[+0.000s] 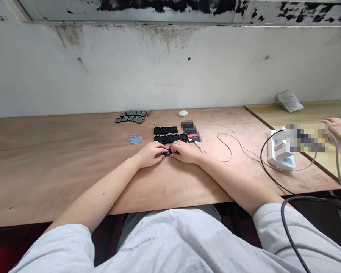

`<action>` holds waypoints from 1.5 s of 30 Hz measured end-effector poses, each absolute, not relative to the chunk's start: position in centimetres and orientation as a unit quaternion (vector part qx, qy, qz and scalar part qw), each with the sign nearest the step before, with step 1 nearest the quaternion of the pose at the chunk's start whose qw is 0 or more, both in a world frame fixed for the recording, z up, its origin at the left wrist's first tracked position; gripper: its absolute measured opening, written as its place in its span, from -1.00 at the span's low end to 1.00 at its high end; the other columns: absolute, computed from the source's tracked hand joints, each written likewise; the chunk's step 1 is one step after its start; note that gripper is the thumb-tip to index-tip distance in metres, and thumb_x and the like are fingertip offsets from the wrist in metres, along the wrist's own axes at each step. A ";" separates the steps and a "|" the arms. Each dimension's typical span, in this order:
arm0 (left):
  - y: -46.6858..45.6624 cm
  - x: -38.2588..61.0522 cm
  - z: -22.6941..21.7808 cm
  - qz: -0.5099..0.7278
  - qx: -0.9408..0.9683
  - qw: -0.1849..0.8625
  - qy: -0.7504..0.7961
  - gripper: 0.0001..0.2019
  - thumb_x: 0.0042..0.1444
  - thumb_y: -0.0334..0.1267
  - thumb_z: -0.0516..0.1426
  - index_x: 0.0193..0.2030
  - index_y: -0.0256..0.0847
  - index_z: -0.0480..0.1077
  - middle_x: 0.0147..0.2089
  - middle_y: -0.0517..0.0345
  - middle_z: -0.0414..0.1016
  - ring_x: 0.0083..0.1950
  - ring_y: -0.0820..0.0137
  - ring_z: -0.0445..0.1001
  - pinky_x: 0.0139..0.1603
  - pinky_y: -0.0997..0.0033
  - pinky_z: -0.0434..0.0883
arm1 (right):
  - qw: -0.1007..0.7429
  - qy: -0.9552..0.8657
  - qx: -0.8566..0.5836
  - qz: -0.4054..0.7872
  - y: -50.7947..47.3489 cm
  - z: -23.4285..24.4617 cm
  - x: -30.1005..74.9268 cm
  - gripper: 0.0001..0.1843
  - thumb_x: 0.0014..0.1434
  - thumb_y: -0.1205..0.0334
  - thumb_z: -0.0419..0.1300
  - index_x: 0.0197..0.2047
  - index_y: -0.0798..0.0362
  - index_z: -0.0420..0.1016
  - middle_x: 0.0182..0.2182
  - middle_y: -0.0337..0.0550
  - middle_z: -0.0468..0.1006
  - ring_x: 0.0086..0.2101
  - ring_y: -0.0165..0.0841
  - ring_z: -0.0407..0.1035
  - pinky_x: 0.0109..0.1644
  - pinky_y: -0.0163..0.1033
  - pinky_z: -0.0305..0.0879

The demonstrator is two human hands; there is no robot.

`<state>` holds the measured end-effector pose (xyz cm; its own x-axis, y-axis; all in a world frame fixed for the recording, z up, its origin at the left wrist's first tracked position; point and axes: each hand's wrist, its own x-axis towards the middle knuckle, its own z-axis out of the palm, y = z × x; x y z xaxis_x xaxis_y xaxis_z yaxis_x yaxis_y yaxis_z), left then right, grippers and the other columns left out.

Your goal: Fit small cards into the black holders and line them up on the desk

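Between both hands, low over the wooden table, is a small black plastic piece (pixel 167 152) with a bluish face. My left hand (pixel 151 154) pinches its left end, fingers closed. On the opposite end, the fingers of my right hand (pixel 184 151) close on the same piece. Just beyond them lie two rows of black plastic housings (pixel 165 130). Left of these is a loose heap of small light-blue pieces (pixel 135 138). Farther back sit several small green circuit boards or screens (pixel 131 116); I cannot tell which.
A phone (pixel 191 131) with a white cable (pixel 232 148) lies right of the housings, near a white earbud case (pixel 183 113). A power strip (pixel 281 151) with plugs stands at right. Another person's hand (pixel 339 127) is at the far right, near a white bag (pixel 290 101).
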<state>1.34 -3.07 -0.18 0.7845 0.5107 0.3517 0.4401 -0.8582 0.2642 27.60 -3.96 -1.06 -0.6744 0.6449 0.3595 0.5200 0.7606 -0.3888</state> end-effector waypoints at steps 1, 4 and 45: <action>-3.1 1.4 -0.2 0.207 0.938 0.093 0.260 -0.70 0.35 -0.23 0.15 0.15 -0.07 0.58 0.16 -0.03 0.57 0.16 0.16 0.49 0.24 0.07 0.43 | 0.245 -0.906 -0.322 0.127 -3.9 -1.1 27.6 -0.87 0.32 0.32 0.31 -0.22 0.00 0.42 -0.09 -0.04 0.60 -0.08 -0.17 0.42 0.02 -0.09 0.37; -3.2 1.7 0.0 0.200 0.932 0.114 0.280 -0.70 0.34 -0.17 0.18 0.14 -0.08 0.59 0.17 -0.02 0.57 0.21 0.11 0.44 0.29 0.01 0.38 | 0.246 -0.907 -0.317 0.126 -3.9 -1.1 27.6 -0.88 0.33 0.32 0.31 -0.22 0.01 0.42 -0.10 -0.04 0.61 -0.08 -0.16 0.42 0.02 -0.09 0.37; 2.0 -0.9 -1.1 0.322 0.749 -0.106 0.569 -0.72 0.43 -0.17 0.05 0.00 -0.12 0.59 0.17 -0.16 0.53 0.26 -0.07 0.29 0.22 -0.22 0.21 | 0.358 -0.864 -0.349 0.053 -3.0 -1.7 28.8 -0.81 0.38 0.27 0.19 0.05 0.01 0.47 0.11 0.09 0.50 0.14 -0.10 0.40 0.25 0.05 0.38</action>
<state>-0.87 1.95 -1.10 0.1454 0.7846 0.6026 0.9207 -0.3304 0.2080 28.75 -2.97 -1.74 -0.5001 0.6405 0.5829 0.5651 0.7514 -0.3408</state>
